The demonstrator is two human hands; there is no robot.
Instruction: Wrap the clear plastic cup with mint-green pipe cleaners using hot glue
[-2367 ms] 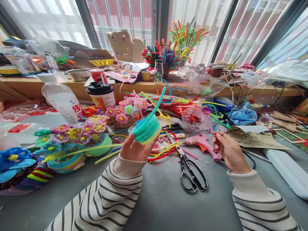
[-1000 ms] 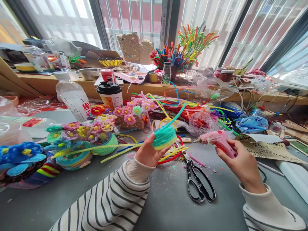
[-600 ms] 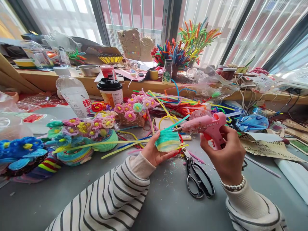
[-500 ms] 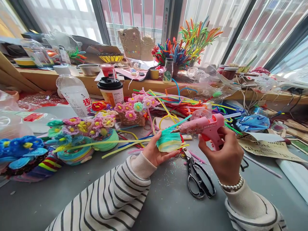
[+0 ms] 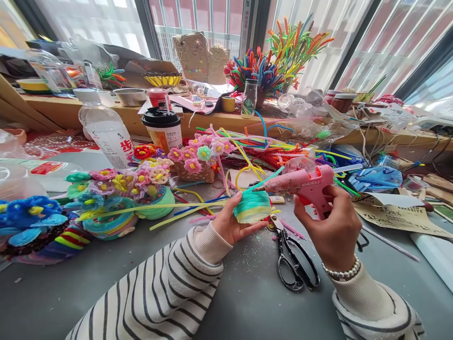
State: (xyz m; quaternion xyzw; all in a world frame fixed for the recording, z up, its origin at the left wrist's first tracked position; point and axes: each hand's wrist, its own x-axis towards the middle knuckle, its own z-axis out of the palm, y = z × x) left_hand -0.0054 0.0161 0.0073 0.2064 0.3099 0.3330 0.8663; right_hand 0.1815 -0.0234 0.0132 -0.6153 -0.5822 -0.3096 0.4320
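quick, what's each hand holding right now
Left hand: closed around the side of a teal and yellow cup.
Right hand: closed on the handle of a pink glue gun.

left hand (image 5: 234,227): cupped, palm up, thumb (image 5: 232,204) raised, holding | left forearm (image 5: 166,283): slanting rightward toward the bench's (image 5: 258,302) far edge | right hand (image 5: 334,224): near the left, fingers (image 5: 341,202) curled in a grip | right forearm (image 5: 375,302): angled inward

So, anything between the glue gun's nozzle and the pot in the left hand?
Nothing visible: the right hand holds the glue gun with its nozzle at the upper edge of the turquoise-yellow pot in the left hand. A loose turquoise pipe cleaner runs beside the nozzle; contact is unclear.
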